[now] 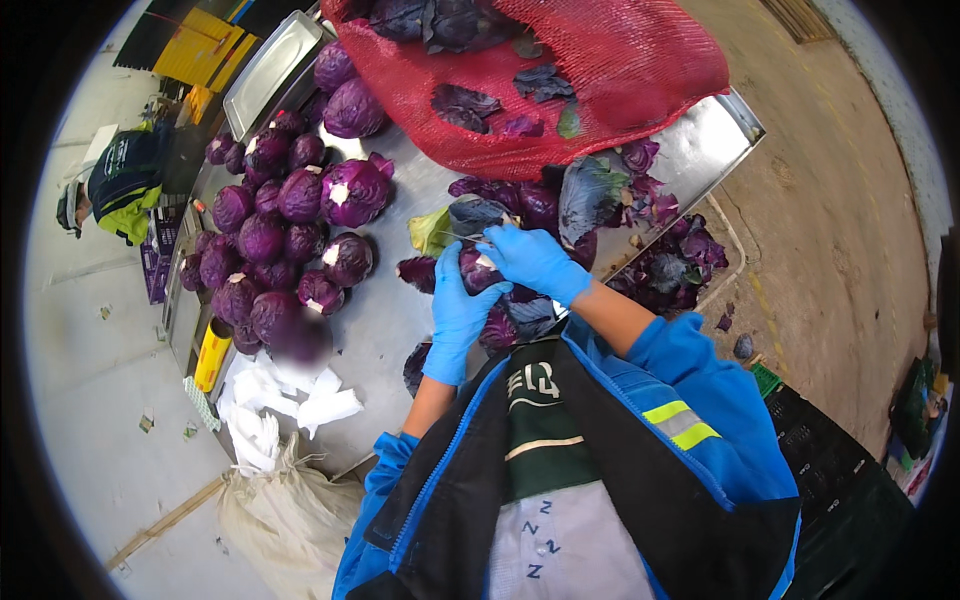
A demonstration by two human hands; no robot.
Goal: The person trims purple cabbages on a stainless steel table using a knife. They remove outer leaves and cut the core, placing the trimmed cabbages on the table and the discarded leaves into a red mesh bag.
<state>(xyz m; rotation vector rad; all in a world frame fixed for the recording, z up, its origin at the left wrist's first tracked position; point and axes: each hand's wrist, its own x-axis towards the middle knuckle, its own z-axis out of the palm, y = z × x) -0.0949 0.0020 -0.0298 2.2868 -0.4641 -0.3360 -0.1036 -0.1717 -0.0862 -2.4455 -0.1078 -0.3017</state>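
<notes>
My left hand [463, 304], in a blue glove, grips a red cabbage [478, 276] from its near left side. Over the cabbage's pale cut stem is my right hand [536, 264], also gloved, closed around what looks like a knife. Only its thin blade [463, 237] shows, pointing left; the handle is hidden by the fingers. Loose dark outer leaves [592, 196] lie just beyond and to the right of my hands. A yellow-green leaf [430, 227] is close to the blade. Several trimmed red cabbages [274, 240] are heaped on the left of the metal table [397, 300].
A red mesh sack [637, 75] with cabbages and leaves covers the table's far side. Leaf scraps [667, 262] fill a spot beyond the right edge. White paper [255, 397], a yellow roll [213, 355] and a woven sack [289, 510] are at left. Another person [124, 180] bends farther off.
</notes>
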